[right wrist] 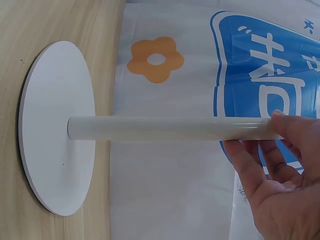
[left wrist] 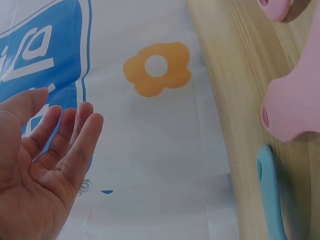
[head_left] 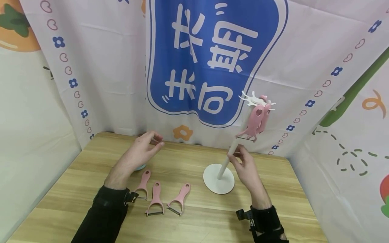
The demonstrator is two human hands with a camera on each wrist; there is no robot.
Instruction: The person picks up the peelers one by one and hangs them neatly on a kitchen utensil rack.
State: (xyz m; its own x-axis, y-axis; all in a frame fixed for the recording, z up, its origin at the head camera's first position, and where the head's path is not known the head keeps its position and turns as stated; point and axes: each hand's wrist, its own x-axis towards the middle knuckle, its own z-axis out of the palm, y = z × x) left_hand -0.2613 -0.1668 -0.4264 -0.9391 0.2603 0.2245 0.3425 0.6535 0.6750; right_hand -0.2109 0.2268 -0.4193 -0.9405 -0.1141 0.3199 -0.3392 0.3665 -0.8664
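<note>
A white stand with a round base (head_left: 218,184) stands upright on the table, its branching hooks (head_left: 252,98) at the top. My right hand (head_left: 244,165) grips its pole (right wrist: 175,128) between thumb and fingers. Pink peelers (head_left: 254,123) hang from the hooks, overlapping one another. My left hand (head_left: 141,148) is in the air over the back left of the table, fingers loosely bent and palm bare in the left wrist view. Below it lie three pink peelers (head_left: 156,194). A blue handle (left wrist: 271,192) with a hole in its end is mostly hidden by that hand in the head view.
The wooden table (head_left: 206,222) ends at the back against a printed cloth (head_left: 118,84) with a blue sign and flowers. Cloth walls also close off the left and right sides.
</note>
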